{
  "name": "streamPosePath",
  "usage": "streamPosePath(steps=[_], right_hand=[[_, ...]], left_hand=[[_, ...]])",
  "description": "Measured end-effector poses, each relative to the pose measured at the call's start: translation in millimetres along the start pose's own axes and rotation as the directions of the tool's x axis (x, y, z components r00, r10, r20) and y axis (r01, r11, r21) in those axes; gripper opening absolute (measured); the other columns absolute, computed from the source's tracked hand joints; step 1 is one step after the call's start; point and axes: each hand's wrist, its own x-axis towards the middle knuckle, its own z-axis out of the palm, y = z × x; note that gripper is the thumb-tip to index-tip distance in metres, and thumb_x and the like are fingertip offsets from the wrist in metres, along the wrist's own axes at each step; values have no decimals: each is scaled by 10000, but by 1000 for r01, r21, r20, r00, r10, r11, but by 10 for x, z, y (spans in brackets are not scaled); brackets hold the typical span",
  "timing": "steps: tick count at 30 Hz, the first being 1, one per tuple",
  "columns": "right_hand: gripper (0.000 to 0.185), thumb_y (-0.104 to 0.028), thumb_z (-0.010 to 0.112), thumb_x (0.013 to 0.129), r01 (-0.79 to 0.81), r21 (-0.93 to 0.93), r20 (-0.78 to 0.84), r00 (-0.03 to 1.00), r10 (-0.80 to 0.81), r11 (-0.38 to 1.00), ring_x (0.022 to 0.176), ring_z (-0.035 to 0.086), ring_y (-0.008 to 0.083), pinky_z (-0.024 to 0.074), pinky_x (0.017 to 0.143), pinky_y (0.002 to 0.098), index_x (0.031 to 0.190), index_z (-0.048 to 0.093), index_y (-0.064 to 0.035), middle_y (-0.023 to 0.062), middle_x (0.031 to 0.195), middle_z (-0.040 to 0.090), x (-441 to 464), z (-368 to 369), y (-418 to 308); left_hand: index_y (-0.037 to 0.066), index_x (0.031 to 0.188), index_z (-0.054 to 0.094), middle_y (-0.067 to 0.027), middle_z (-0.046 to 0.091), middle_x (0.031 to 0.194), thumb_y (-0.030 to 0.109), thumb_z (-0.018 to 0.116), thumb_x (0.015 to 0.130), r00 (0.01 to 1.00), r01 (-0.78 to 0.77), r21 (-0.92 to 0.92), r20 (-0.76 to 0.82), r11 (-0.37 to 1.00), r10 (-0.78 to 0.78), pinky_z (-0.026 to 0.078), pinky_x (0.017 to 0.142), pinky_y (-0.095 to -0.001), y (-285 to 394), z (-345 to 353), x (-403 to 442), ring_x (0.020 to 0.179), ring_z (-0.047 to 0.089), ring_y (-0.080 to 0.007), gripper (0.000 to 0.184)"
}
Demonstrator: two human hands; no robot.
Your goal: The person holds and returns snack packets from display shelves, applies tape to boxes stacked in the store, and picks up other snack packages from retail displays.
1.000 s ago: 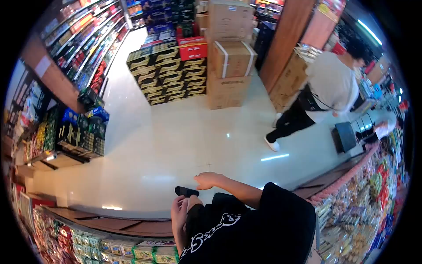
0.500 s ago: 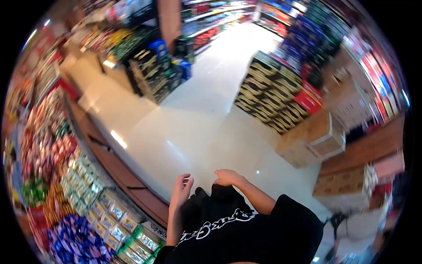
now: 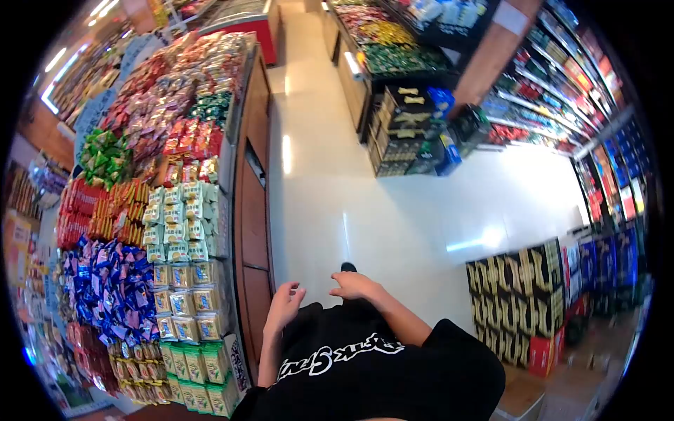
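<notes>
My left hand (image 3: 286,302) is held in front of my body with its fingers loosely bent and apart, and nothing is in it. Close by on the right, my right hand (image 3: 353,285) points inward with its fingers partly apart, also empty. Both hands hover over the front of my black T-shirt (image 3: 421,372) with white lettering, and neither touches the goods. Nearest to my left hand is the brown wooden side of a display stand (image 3: 254,231). On it lie rows of small wrapped packs (image 3: 184,302) and a heap of blue-wrapped sweets (image 3: 112,291).
A pale shiny floor aisle (image 3: 309,189) runs ahead. Stacked black-and-gold boxes (image 3: 516,298) stand to the right, with a cardboard box (image 3: 519,393) nearer me. Further off are another stack of dark boxes (image 3: 397,133), a pillar (image 3: 495,52) and a second sweets stand (image 3: 400,59).
My view has swung left, so the sweets stand fills more of the left side and the box stack sits further right. My hands stay in front of me, empty.
</notes>
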Motion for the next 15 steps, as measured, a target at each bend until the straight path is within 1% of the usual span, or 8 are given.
streamPosePath(steps=[1,2,3,5,9,10,13,15], right_hand=[[550,-414,604,854,32,24,-40,999,-31,999,1096,571,368,464,905,458,1172,549,31,253,1138,606,79,-228,63],[544,-409,603,854,66,51,-79,995,-62,997,1091,573,372,466,904,457,1165,549,34,253,1140,604,125,-426,160],[538,-404,601,854,99,77,-114,989,-90,992,1085,576,376,467,903,457,1157,549,37,253,1142,602,196,-595,267],[537,-402,600,852,79,-28,-26,997,-79,997,1084,576,376,469,905,451,1161,549,34,247,1138,606,478,-916,537],[554,-405,602,846,16,-271,161,987,29,962,1084,575,377,466,917,443,1180,543,32,245,1134,608,847,-1725,416],[549,-384,602,856,65,-224,125,992,-37,972,1085,575,378,466,919,437,1201,533,37,246,1138,608,949,-1845,395],[600,-399,608,874,161,-18,67,985,-160,987,1121,567,364,459,941,416,1277,489,29,244,1202,587,1343,-2058,291],[611,-403,608,876,217,-96,143,969,-203,971,1122,567,364,457,947,412,1290,479,28,241,1204,588,1629,-2095,229]], left_hand=[[-10,1199,558,-203,591,1173,291,603,913,1000,3,81,-11,997,-2,479,883,-367,119,-9,142,1077,584,-292,418],[-10,1221,538,-233,553,1221,298,602,906,998,-58,161,18,985,56,460,925,-390,190,-12,289,1128,546,-351,446],[-11,1224,533,-232,550,1222,300,602,904,998,-58,144,-3,988,59,452,937,-393,270,-30,433,1134,540,-357,451],[-14,1229,525,-232,546,1225,302,603,902,998,-42,98,-35,994,45,436,962,-398,419,-57,677,1146,529,-369,461],[-27,1243,521,-215,547,1210,279,638,885,954,22,81,-300,997,3,441,951,-388,423,-172,909,1109,552,-330,485],[-33,1244,518,-214,545,1214,269,644,882,935,36,69,-355,997,-10,444,948,-386,378,-194,959,1087,561,-326,488],[-35,1237,521,-214,544,1216,267,646,884,875,159,-119,-443,980,-196,450,940,-383,322,-287,1150,1085,567,-316,481],[-35,1250,509,-213,530,1227,268,644,889,852,145,-122,-490,982,-186,455,937,-383,227,-369,1338,1103,565,-313,490]])
